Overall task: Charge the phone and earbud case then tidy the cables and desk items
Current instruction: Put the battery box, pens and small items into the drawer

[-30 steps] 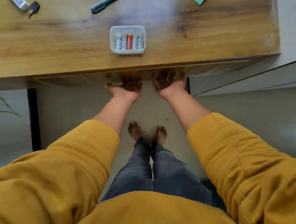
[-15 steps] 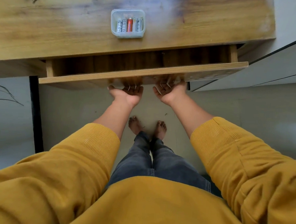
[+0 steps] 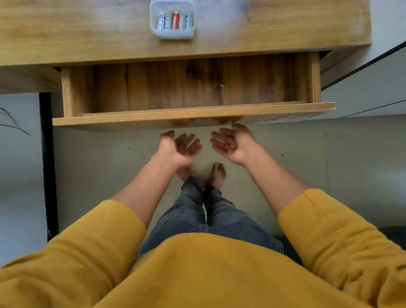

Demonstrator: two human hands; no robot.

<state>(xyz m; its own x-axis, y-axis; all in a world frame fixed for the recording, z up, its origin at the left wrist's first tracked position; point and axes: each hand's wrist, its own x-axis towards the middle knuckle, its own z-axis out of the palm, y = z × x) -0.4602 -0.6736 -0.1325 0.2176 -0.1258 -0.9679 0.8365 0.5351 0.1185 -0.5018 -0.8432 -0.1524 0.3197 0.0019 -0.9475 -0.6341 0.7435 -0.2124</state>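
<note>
Wooden drawer (image 3: pixel 189 92) stands pulled out beneath the wooden surface (image 3: pixel 61 33). Left hand (image 3: pixel 179 148) and right hand (image 3: pixel 231 141) hover palm-up below its front, fingers relaxed, grasping nothing. Clear plastic battery tray (image 3: pixel 172 18) rests on the surface.

Both arms reached forward from rolled-up yellow sleeves, forearms bare. The left hand (image 3: pixel 180 147) and the right hand (image 3: pixel 231 142) hung side by side, near each other but apart, palms turned up, fingers loosely curled and holding nothing. The right sat slightly farther than the left.
</note>
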